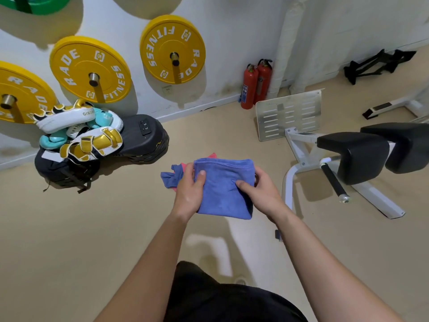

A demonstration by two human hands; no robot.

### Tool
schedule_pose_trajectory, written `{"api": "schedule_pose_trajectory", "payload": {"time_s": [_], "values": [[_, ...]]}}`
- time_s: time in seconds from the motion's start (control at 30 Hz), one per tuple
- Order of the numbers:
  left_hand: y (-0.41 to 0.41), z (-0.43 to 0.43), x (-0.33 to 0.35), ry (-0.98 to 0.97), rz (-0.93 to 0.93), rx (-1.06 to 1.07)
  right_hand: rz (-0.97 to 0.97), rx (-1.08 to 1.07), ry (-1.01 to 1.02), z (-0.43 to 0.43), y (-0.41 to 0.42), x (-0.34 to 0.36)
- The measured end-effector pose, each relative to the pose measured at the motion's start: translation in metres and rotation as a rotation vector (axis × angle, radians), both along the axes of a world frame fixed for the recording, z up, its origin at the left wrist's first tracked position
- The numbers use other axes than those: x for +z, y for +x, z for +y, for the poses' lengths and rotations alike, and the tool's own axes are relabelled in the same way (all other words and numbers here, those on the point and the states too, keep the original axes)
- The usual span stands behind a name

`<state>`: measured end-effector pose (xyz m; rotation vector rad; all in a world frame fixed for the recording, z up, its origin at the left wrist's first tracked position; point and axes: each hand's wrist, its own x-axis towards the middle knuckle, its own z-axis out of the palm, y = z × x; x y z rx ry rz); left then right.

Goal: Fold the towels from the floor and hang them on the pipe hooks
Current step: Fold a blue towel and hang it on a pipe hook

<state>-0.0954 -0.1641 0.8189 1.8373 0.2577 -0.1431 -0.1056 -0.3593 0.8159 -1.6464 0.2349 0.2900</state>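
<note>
I hold a folded blue towel [222, 187] in the air above the beige floor, in front of me at mid-frame. My left hand [189, 191] grips its left edge, thumb on top. My right hand [260, 194] grips its right side, thumb pressed on the cloth. Behind the held towel, on the floor, lie another blue towel [170, 177] and a red one [212, 156], both mostly hidden. A white wrapped pipe [286, 43] runs up the wall at the back right; I see no hooks on it.
Yellow weight plates [173, 48] hang on wall pegs. Boxing pads and gloves [79, 131] are piled on black pads at the left. Two red fire extinguishers [255, 84] stand by the pipe. A white-framed bench with black cushions [355, 156] and a metal footplate [289, 113] stand to the right.
</note>
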Motion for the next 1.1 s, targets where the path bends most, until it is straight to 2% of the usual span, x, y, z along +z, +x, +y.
{"api": "schedule_pose_trajectory", "payload": {"time_s": [0.1, 0.27, 0.47, 0.73, 0.93, 1.1], "values": [[0.025, -0.029, -0.018, 0.243, -0.029, 0.066, -0.036, -0.091, -0.171, -0.006, 0.032, -0.010], [0.109, -0.056, -0.035, 0.415, -0.023, 0.053, -0.068, 0.012, -0.483, -0.026, 0.112, -0.029], [0.273, -0.087, -0.045, 0.294, 0.006, -0.014, -0.081, -0.066, -0.558, -0.064, 0.273, -0.036], [0.507, -0.143, 0.000, 0.127, 0.044, -0.130, 0.005, -0.140, -0.369, -0.136, 0.488, 0.016], [0.645, -0.224, 0.036, 0.028, -0.007, -0.231, -0.050, -0.220, -0.334, -0.219, 0.618, 0.043], [0.774, -0.319, 0.039, 0.035, -0.058, -0.281, -0.113, -0.257, -0.359, -0.313, 0.743, 0.043]]}}
